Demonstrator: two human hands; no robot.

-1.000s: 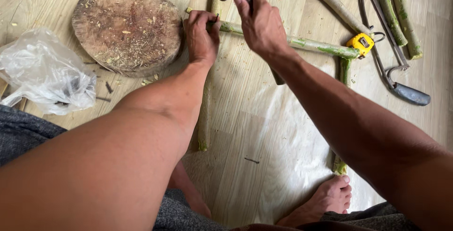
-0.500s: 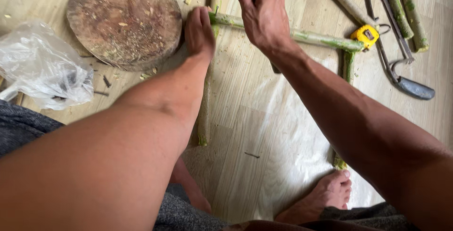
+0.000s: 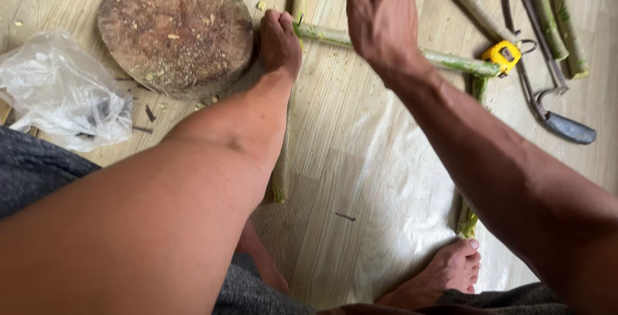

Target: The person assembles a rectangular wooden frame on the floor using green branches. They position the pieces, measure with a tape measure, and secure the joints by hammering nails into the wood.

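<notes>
Round, chip-strewn wooden chopping block [image 3: 175, 28] at 10 o'clock; crumpled clear plastic bag [image 3: 61, 93] at 9, contents unclear. Yellow tape measure [image 3: 503, 55] and curved metal saw [image 3: 547, 106] at 2 o'clock. Left hand [image 3: 280, 41] closed, pinning the end of the horizontal green bamboo stalk [image 3: 444, 62] on the floor beside the block. Right hand [image 3: 381, 16] raised at 12, curled around a dark handle; it hides the stalk's middle.

Home floor workspace: saw [image 3: 547, 106], wooden chopping block [image 3: 175, 30].

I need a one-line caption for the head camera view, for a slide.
Left hand pins a green bamboo pole to the wooden floor beside a round wooden block; right hand raised above it.
</notes>
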